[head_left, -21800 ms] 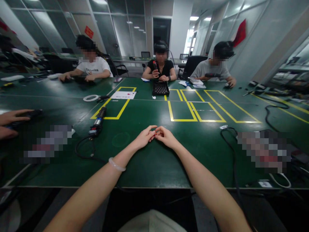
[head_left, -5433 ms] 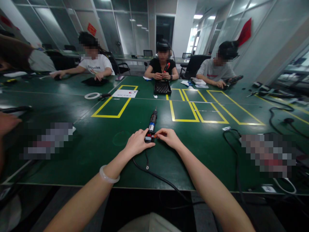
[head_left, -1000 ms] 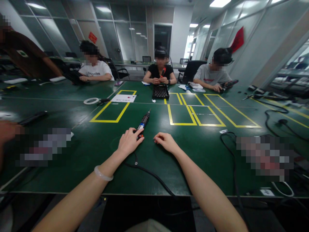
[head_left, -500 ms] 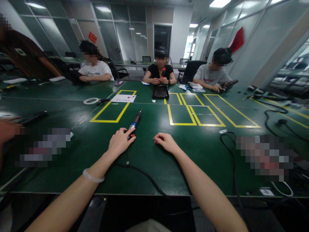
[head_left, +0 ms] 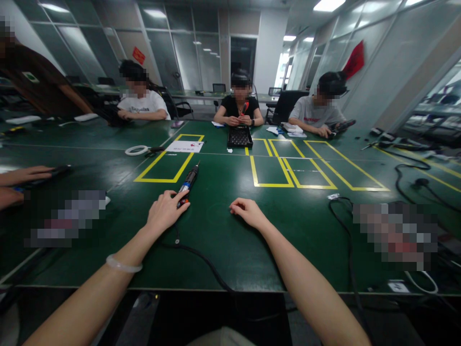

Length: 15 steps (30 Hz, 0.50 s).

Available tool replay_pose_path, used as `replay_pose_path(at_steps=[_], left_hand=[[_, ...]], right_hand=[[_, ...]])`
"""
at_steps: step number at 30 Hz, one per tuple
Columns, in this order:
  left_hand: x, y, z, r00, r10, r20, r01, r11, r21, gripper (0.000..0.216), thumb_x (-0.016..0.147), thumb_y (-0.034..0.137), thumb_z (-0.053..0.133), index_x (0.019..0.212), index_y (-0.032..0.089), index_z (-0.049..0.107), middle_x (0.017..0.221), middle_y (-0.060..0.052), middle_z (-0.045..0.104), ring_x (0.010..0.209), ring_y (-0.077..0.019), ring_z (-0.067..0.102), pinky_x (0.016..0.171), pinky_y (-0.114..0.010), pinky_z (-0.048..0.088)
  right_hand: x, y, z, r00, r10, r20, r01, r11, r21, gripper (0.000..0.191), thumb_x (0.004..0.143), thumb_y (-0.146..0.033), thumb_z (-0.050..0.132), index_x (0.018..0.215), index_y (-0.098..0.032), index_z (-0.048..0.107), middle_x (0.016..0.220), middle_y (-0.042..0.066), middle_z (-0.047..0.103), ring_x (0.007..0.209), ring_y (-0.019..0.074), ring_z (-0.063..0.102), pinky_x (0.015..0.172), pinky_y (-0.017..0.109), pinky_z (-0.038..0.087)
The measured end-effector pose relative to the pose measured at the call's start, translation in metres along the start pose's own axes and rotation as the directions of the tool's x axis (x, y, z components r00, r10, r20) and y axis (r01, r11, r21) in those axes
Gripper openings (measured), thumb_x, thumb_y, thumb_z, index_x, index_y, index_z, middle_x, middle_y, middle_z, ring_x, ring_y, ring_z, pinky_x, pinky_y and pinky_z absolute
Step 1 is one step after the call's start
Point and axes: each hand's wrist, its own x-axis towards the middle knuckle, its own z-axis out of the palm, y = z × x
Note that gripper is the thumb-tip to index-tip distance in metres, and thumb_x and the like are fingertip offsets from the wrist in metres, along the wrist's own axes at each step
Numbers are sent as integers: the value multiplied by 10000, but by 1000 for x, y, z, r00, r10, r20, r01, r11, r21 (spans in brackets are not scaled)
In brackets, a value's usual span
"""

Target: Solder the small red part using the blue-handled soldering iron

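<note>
My left hand (head_left: 164, 211) grips the near end of a corded electric screwdriver (head_left: 188, 181) that lies on the green table (head_left: 223, 240), its tip pointing away toward a yellow-taped rectangle (head_left: 169, 163). The tool's black cable (head_left: 201, 257) trails back past my left wrist to the table's near edge. My right hand (head_left: 248, 211) rests on the table to the right of the tool, fingers loosely curled, holding nothing. A pale bangle sits on my left wrist.
Three people sit at the far side with tools in their hands; a black tray (head_left: 239, 137) stands before the middle one. A white tape roll (head_left: 136, 150) and a paper sheet (head_left: 185, 146) lie far left. Another person's hands (head_left: 21, 182) are at the left edge. Cables (head_left: 345, 226) run at right.
My left hand has slid the screwdriver leftward across the table over the last second. My right hand, which was touching the tool several seconds ago, has stayed still on the table.
</note>
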Motion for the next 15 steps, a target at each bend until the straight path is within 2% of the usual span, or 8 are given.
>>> replay_pose_path(at_steps=[4,15], left_hand=[[4,-22,0,999,-48,10,48,999,-6,567,898,575,387,1425,372,434,1296,-135,471,1074,-341,546,853,-455,471],[25,-106,-2,988,-142,64,137,987,82,580,923,570,394,1439,305,416,1332,-151,470,1069,-331,531,854,-457,458]], right_hand=[[0,-1,0,1000,-4,-3,4,1000,-9,161,883,-252,538,884,-157,668,775,27,704,714,130,639,696,235,459],[0,0,1,1000,1,1,-1,1000,-7,159,881,-254,541,883,-157,667,773,25,705,720,134,644,699,237,460]])
